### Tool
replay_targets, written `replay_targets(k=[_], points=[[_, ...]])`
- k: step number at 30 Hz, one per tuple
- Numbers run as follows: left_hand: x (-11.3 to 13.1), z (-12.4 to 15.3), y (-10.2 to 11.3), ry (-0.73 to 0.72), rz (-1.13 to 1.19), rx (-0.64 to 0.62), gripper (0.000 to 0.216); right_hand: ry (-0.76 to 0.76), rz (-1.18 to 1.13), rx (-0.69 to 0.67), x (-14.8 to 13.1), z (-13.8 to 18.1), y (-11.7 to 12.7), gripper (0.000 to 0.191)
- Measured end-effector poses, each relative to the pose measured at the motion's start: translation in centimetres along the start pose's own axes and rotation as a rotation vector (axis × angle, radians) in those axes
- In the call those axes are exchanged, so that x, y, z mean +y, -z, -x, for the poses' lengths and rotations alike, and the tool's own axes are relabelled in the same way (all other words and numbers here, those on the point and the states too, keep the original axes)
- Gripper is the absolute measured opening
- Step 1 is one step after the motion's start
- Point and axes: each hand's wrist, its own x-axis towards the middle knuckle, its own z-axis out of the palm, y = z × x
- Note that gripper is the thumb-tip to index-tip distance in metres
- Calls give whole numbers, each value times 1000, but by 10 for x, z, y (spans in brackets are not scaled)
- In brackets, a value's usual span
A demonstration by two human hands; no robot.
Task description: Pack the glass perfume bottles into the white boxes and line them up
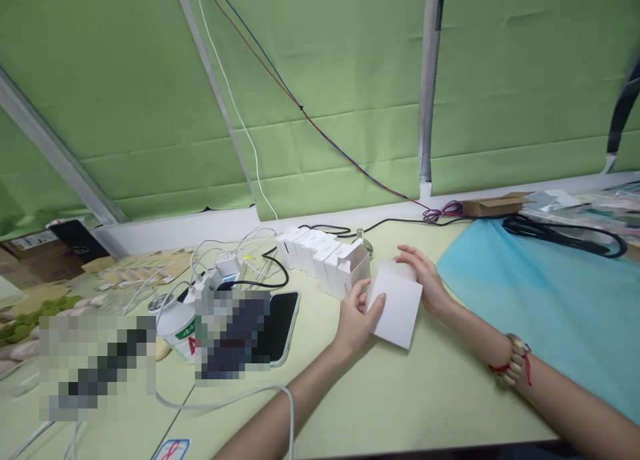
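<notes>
A small white cardboard box [397,307] is held tilted just above the table, one broad blank face toward me. My left hand [356,319] grips its left edge, thumb across the front face and fingers curled at the side. At the box's upper right, my right hand [425,283] is against the top end by a pale flap [395,271]; its fingers stretch out to the left, slightly apart, and its thumb is hidden. Behind my left hand stands a row of similar white boxes [320,257], the nearest with its top open. A small glass bottle [367,245] shows beyond them.
Left of my hands lie a dark-screened phone [280,327], a white can-like container [177,327], and plugs with tangled cables [215,280]. A white cable crosses near my left forearm. At right are a blue sheet [525,300], a coiled black cable [565,237] and an open brown carton [493,205].
</notes>
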Motion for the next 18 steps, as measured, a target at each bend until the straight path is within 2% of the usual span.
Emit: replay_targets(k=[2,6,13,18], points=[[-1,2,-2,-11,16,31,54,22,15,13,4,9,-5,54],[1,5,-2,-89,-3,100,48,26,99,-80,14,23,-12,51],[2,8,6,-207,-395,148,42,-64,73,-19,4,17,-7,39],[2,6,10,-201,-491,108,43,-158,30,8,4,19,-9,38]])
